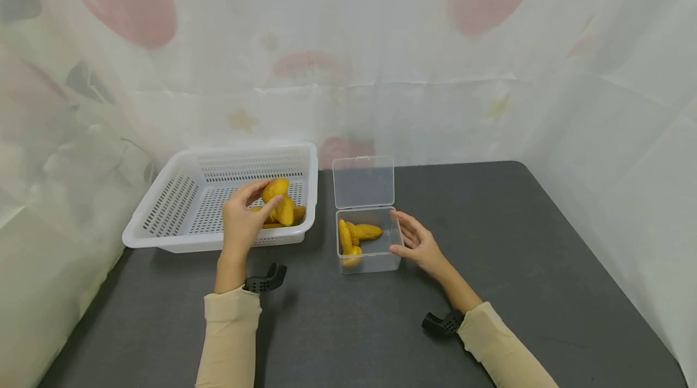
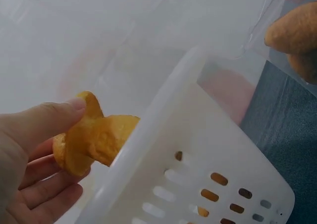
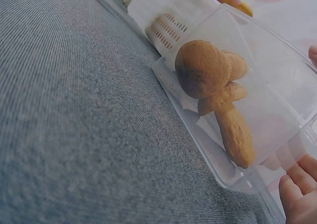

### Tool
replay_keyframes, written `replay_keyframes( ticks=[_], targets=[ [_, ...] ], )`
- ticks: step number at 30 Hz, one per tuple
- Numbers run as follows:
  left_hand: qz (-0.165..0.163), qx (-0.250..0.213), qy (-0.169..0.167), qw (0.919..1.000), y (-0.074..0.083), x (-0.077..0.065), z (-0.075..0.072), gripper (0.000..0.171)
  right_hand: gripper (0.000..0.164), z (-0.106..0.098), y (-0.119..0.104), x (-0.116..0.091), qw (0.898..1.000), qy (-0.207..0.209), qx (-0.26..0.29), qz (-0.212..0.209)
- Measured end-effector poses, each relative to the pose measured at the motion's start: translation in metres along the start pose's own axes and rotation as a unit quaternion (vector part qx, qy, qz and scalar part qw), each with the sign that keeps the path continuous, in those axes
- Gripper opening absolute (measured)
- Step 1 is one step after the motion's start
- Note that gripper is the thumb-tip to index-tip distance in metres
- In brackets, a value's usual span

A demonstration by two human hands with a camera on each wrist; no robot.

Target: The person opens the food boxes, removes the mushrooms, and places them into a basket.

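Note:
My left hand (image 1: 243,217) pinches a yellow mushroom (image 2: 84,140) between thumb and fingers, above the right end of a white slotted basket (image 1: 163,221). More yellow mushrooms lie beneath it in the basket, partly hidden by the hand. To the right is a clear plastic box (image 1: 373,264), its lid (image 1: 363,183) swung up at the back. Several mushrooms (image 3: 200,68) lie inside, mostly toward the box's left side. My right hand (image 1: 422,246) holds the box by its right side, thumb near the front and fingers farther back.
Basket and box stand side by side on a dark grey tabletop (image 1: 490,243). A pale printed curtain (image 1: 414,109) hangs behind the table and along both sides. Each wrist wears a black camera mount (image 1: 265,279).

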State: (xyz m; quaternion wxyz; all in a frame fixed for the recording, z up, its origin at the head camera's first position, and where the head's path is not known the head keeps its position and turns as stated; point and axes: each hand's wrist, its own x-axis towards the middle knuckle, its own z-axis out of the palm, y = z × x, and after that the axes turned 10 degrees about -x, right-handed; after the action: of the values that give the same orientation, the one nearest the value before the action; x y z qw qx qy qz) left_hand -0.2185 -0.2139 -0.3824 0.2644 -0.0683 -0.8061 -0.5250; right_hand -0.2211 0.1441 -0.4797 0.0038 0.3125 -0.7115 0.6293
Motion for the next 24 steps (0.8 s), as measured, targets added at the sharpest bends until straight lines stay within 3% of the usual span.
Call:
replay_keyframes(
  ticks=[6, 14, 24],
  targets=[
    [-0.037, 0.014, -0.034, 0.9987, -0.006, -0.001, -0.001, 0.041, 0.08, 0.0, 0.0, 0.0, 1.0, 0.001, -0.004, -0.003],
    [-0.009, 0.019, -0.046, 0.9987, -0.006, -0.002, -0.001, 0.035, 0.08, 0.001, -0.002, 0.001, 1.0, -0.001, -0.002, -0.001],
    [-0.002, 0.014, -0.06, 0.9981, 0.003, -0.003, 0.003, 0.031, 0.081, 0.001, 0.001, 0.0, 1.0, 0.001, -0.001, 0.004]
  ],
)
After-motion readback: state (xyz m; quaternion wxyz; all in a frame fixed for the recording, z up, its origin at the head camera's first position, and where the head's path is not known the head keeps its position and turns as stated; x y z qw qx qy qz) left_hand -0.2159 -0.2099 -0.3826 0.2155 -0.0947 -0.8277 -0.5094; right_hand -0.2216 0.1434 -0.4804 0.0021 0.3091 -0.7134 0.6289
